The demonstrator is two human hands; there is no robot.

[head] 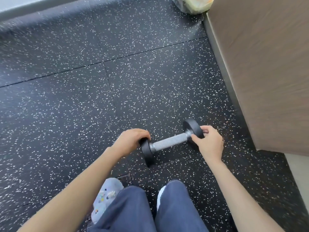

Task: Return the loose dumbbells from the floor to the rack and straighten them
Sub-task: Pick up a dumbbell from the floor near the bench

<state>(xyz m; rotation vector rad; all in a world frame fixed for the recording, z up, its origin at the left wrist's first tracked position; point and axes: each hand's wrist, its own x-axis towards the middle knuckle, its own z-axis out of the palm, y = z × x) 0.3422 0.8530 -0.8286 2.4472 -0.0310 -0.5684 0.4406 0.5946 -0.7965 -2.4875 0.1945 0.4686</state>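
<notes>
Two hands are seen, both laid on one dumbbell [168, 142]. The left hand [132, 141] is curled over the top of the left head [147, 153], with the fingers wrapped down its far side. The right hand [209, 144] is closed round the right head [192, 127], the thumb at its near edge by the handle and the fingers hooked over its outer face. Two bare forearms are stretched forward from the lower corners.

Only one dumbbell is shown: two black round heads joined by one grey knurled handle, which is left uncovered between the hands. It is set slantwise, the right head farther away than the left, low at the floor [83, 97] in front of the person's feet. Whether it is resting on the floor or just raised from it cannot be told.

The floor is made of black rubber tiles flecked with white, and seams are seen between them. Two legs in blue trousers [175, 211] are seen at the bottom edge, with two shoes below them: one pale blue clog [105, 196] with small charms on the left and one white shoe [161, 196], mostly covered, on the right. One wood-toned panel [267, 72] is stood along the right side, near the right head. One crumpled plastic bag [192, 4] is lodged at the top beside that panel.
</notes>
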